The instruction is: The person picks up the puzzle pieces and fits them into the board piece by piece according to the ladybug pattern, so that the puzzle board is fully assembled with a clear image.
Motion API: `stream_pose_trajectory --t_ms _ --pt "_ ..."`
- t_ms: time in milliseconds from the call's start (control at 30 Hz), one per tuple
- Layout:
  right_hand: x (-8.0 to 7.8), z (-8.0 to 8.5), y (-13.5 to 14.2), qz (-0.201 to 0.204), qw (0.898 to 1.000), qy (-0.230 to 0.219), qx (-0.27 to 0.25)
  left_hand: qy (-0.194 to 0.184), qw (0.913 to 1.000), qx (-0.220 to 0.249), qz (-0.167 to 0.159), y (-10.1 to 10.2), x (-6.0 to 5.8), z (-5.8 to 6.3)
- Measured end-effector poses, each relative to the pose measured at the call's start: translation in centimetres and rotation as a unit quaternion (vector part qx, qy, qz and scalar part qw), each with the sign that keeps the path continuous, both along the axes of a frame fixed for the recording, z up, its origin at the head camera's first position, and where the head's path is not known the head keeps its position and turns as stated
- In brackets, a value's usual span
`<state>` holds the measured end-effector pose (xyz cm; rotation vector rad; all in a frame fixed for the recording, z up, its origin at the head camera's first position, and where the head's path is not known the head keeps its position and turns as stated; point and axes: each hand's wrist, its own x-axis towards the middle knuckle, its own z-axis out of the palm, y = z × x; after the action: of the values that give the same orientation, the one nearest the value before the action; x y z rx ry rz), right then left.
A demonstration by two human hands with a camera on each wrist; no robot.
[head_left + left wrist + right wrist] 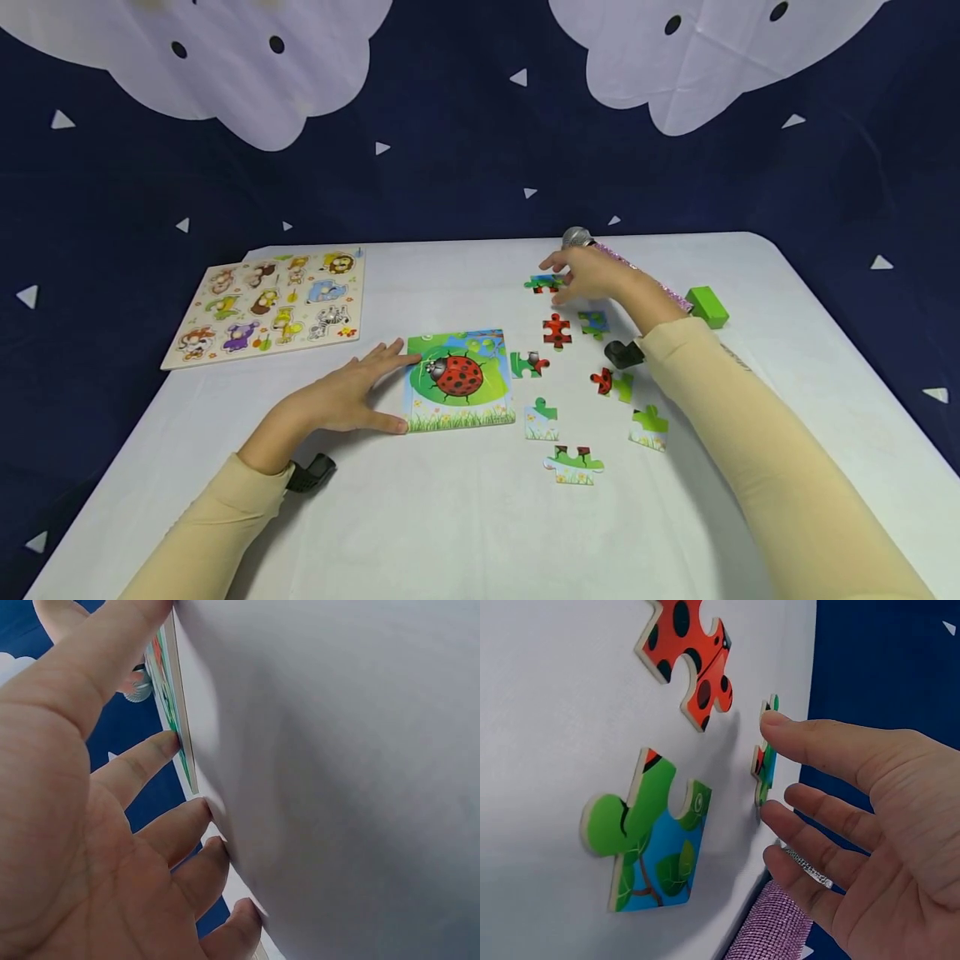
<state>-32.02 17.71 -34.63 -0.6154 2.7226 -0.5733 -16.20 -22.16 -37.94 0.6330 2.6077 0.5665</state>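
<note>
We see the right hand [592,275] with its fingers [821,817] apart, thumb and fingertips to either side of a green, blue and red puzzle piece [543,283] that lies far out on the counter [420,517]; the thumb tip overlaps it in the right wrist view, and we cannot tell whether they touch. The left hand [345,396] has its fingers spread wide and nearly straight, index finger and thumb touching the left edge of a ladybug picture board [460,380] that lies flat. Near the right hand we find a red spotted piece [557,331] and a blue and green piece [593,323]. Nearer us, a green and red piece [529,364] lies just beside the board, with a red and lime piece [612,385] farther right. Below these are three pieces with pale flowery bottoms: one [542,419] near the board, one [648,428] to the right, one [574,467] nearest us. A microphone [577,237] lies partly hidden behind the right arm, a green block [707,307] just beside its handle end. At far left rests an animal puzzle [255,350], and behind the counter hangs a dark blue cloth [465,125] with white clouds.
</note>
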Motion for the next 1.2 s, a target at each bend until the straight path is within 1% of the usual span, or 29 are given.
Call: stream_pose_trajectory --t_ms 367,767,967,1200 --pt "0.0 0.0 0.5 0.003 1.0 -0.009 -0.006 0.002 1.0 0.002 0.002 0.0 0.1 0.2" --pt "-0.9 -1.4 0.0 0.019 0.999 0.023 0.015 -0.003 1.0 0.008 0.004 -0.2 0.0 -0.4" --pt "-0.9 -1.5 -0.4 0.018 0.999 0.025 0.02 0.0 1.0 0.006 0.004 -0.1 0.1 -0.3" --pt "-1.1 -1.7 -0.4 0.02 0.999 0.039 0.018 0.0 1.0 0.004 0.006 0.0 0.1 -0.1"
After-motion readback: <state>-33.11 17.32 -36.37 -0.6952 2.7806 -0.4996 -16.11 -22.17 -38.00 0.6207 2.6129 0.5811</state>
